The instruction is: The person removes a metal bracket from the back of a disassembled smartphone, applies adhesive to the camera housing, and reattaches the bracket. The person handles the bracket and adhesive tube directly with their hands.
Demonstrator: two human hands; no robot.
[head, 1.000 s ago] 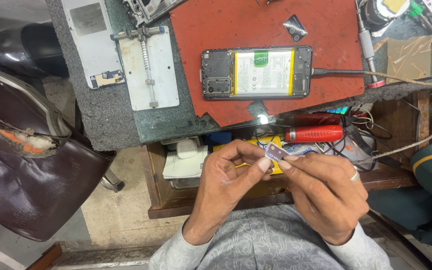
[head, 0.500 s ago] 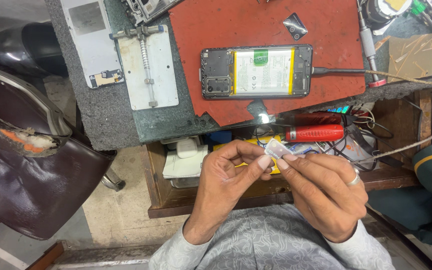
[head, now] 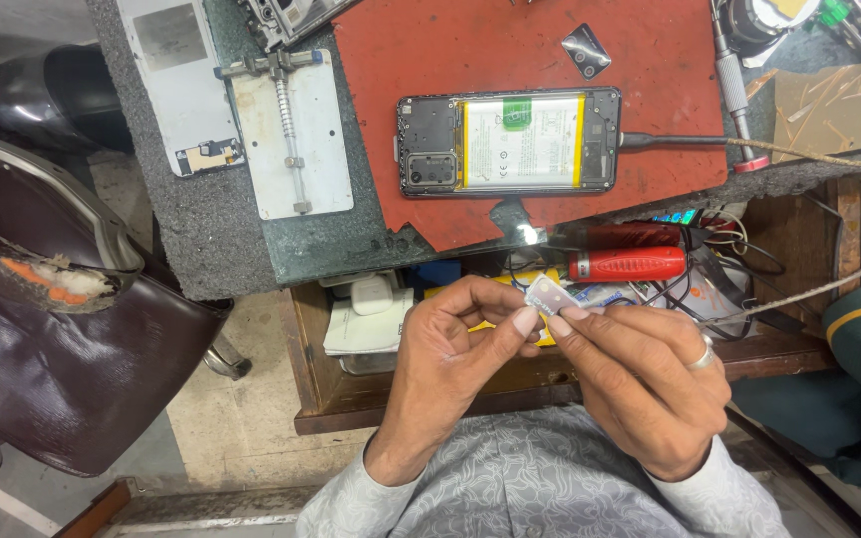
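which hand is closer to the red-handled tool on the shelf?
Right. The right hand sits directly below the red-handled tool; the left hand is lower and off to its left. Both pinch a small silver part.

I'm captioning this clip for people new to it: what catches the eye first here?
An opened phone, back cover off and battery showing, lies on a red mat at the top. Below it, the left hand and right hand pinch a small pale flat part between their fingertips, above an open drawer.

opened phone (head: pixel 508 142), red mat (head: pixel 470 50), red screwdriver (head: pixel 628 265)
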